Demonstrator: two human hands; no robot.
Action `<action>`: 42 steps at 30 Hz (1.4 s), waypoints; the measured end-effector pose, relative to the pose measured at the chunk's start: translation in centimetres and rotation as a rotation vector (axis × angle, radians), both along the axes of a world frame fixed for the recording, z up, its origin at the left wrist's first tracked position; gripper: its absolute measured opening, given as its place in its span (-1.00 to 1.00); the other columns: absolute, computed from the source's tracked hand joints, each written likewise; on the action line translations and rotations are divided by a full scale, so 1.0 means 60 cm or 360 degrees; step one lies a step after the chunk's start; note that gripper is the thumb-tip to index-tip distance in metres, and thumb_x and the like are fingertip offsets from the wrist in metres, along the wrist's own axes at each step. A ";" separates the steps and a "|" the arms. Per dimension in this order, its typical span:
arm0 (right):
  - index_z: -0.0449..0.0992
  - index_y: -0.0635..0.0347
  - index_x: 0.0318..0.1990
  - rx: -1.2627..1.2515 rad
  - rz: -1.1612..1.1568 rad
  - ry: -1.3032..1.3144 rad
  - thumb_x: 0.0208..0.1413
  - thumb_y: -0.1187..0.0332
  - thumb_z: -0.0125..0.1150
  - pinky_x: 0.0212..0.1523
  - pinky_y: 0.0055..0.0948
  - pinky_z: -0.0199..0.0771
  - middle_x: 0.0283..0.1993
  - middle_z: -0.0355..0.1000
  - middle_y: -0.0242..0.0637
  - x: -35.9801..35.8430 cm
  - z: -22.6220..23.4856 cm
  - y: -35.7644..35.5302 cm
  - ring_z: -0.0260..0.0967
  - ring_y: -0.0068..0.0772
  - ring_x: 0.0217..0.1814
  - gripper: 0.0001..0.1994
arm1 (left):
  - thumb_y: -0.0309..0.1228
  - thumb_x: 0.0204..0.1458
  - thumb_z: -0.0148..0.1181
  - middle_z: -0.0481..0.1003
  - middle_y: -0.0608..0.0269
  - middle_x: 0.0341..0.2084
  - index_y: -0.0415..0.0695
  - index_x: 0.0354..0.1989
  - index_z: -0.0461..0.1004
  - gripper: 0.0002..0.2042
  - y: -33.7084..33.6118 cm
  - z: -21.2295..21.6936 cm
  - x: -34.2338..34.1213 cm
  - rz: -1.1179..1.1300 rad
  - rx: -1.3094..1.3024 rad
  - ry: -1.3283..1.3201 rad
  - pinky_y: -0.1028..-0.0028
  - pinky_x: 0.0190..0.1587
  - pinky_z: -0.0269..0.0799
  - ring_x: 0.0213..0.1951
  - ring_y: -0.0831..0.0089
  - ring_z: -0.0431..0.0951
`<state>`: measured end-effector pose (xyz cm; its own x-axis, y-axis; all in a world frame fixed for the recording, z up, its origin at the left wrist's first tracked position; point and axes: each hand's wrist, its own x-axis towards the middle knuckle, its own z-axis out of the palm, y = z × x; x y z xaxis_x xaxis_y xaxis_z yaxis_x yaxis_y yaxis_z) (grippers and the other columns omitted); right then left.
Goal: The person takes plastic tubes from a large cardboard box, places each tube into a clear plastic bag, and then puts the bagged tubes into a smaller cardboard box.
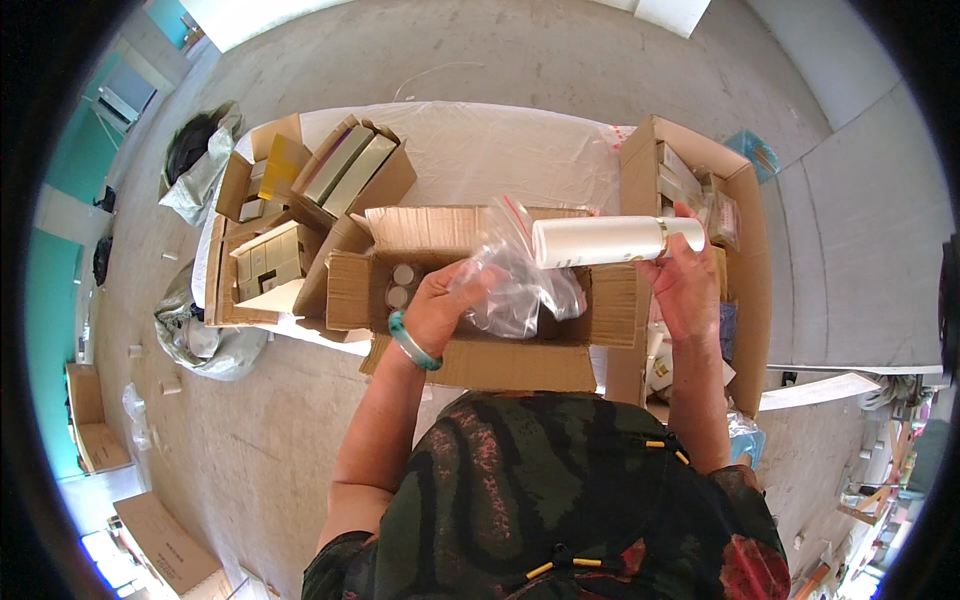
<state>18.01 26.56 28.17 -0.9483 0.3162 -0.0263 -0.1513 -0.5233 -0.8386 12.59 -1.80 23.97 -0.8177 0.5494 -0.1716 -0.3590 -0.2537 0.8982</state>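
Observation:
In my right hand (pixel 682 280) is a white cylindrical bottle (pixel 595 241) with a gold band, held nearly level with its far end toward the left. My left hand (pixel 447 303), with a green bangle on its wrist, grips a clear plastic zip bag (pixel 510 290) with a red strip at its mouth. The bag's opening lies close to the bottle's left end. Both hang above an open cardboard box (pixel 480 365). Inside its left part stand several white round-topped containers (pixel 399 297); the bag hides much of the rest.
At the left stand cardboard boxes holding smaller cartons (pixel 270 262) and flat packs (pixel 348 170). A tall open box (pixel 752 330) of mixed packaged goods stands at the right. The table has a white plastic cover (pixel 480 150). Woven sacks (pixel 205 330) lie on the floor at left.

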 end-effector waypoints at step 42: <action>0.16 0.12 0.15 0.0175 -0.0043 -0.0008 0.05 0.47 0.12 -0.06 -0.38 0.44 -0.10 0.31 -0.28 0.032 0.001 -0.009 0.34 -0.43 -0.08 -0.52 | -0.32 0.15 0.01 0.49 0.32 -0.39 -0.27 -0.03 0.41 -0.69 0.003 0.038 0.005 0.0447 -0.0402 0.0810 0.61 -0.21 0.33 -0.33 0.62 0.41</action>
